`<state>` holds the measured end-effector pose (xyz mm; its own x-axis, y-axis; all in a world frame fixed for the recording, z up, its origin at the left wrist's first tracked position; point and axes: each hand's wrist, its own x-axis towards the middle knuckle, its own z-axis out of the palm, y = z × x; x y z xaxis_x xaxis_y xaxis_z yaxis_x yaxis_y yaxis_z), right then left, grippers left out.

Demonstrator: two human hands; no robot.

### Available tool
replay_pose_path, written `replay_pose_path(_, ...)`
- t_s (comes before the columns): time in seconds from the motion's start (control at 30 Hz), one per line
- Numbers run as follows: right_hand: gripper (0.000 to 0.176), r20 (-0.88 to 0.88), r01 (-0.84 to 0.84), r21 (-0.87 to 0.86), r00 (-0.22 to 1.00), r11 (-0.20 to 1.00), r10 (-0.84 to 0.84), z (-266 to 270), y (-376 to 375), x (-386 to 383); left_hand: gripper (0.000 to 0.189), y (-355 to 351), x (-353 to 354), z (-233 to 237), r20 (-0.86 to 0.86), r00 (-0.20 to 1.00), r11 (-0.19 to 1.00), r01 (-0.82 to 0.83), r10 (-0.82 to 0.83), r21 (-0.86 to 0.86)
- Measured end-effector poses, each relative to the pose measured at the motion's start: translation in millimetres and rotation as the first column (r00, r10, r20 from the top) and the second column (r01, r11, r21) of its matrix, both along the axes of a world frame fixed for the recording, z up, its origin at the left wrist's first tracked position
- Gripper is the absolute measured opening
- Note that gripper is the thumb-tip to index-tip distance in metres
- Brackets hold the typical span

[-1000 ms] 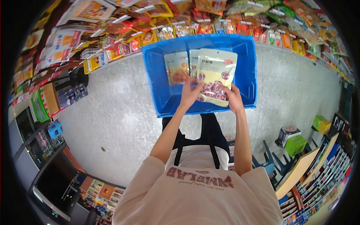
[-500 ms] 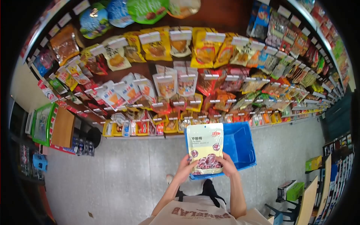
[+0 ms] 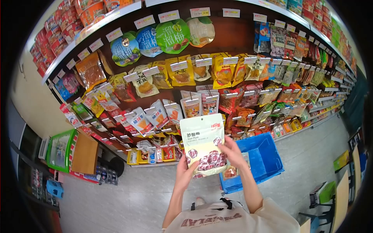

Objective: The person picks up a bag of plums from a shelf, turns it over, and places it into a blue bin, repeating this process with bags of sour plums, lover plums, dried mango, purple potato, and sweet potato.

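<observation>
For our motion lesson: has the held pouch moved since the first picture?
Yes, upward in view against the rack: the pouch was below it, over the bin, and now overlaps it.

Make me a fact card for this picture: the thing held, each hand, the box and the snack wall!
Held: pale green and cream plastic pouch, labelled "Sour Plum", upright
Left hand: holding its lower left edge
Right hand: holding its right side
Box: blue rectangular plastic crate, partly behind the right arm, printed packet inside
Snack wall: colourful plastic snack bags in rows

Pouch (image 3: 203, 145) before display rack (image 3: 235, 33); crate (image 3: 269, 154) at right.
</observation>
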<state>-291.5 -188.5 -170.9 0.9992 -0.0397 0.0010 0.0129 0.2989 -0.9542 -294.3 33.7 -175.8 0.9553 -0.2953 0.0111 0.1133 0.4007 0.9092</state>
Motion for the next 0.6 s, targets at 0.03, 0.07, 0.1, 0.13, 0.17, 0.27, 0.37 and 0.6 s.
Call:
replay_pose_path(0.03, 0.044, 0.046, 0.073, -0.009, 0.996, 0.997, -0.073, 17, 3, 2, 0.047, 2, 4, 9, 0.047, 0.999, 1.0, 0.014, -0.014, 0.01)
replay_pose_path(0.07, 0.044, 0.089, 0.085, -0.005, 0.992, 0.996, -0.085, 28, 5, 5, 0.045, 4, 8, 19, 0.065, 0.998, 1.0, 0.008, -0.01, 0.028)
replay_pose_path(0.1, 0.044, 0.132, 0.098, -0.003, 0.986, 0.995, -0.097, 39, 6, 8, 0.045, 5, 11, 28, 0.073, 0.997, 0.999, 0.016, -0.018, 0.034)
replay_pose_path(0.13, 0.043, 0.165, 0.112, 0.001, 0.98, 0.994, -0.111, 51, 8, 9, 0.044, 6, 15, 38, 0.107, 0.993, 0.999, 0.037, -0.04, 0.025)
replay_pose_path(0.17, 0.043, 0.17, 0.119, 0.002, 0.978, 0.993, -0.118, 59, 8, 10, 0.043, 6, 20, 44, 0.138, 0.989, 0.998, 0.058, -0.06, 0.015)
replay_pose_path(0.27, 0.039, 0.271, 0.179, -0.019, 0.948, 0.984, -0.167, 82, 8, 15, 0.038, 7, 34, 56, 0.174, 0.976, 0.99, 0.12, -0.132, 0.077)
replay_pose_path(0.37, 0.039, 0.299, 0.234, -0.003, 0.928, 0.972, -0.222, 100, 5, 31, 0.035, 1, 51, 77, 0.193, 0.964, 0.981, 0.164, -0.181, 0.1)
replay_pose_path(0.6, 0.043, 0.374, 0.172, -0.037, 0.916, 0.984, -0.145, 137, -24, 101, 0.031, -26, 115, 110, 0.294, 0.949, 0.993, 0.095, -0.111, 0.071)
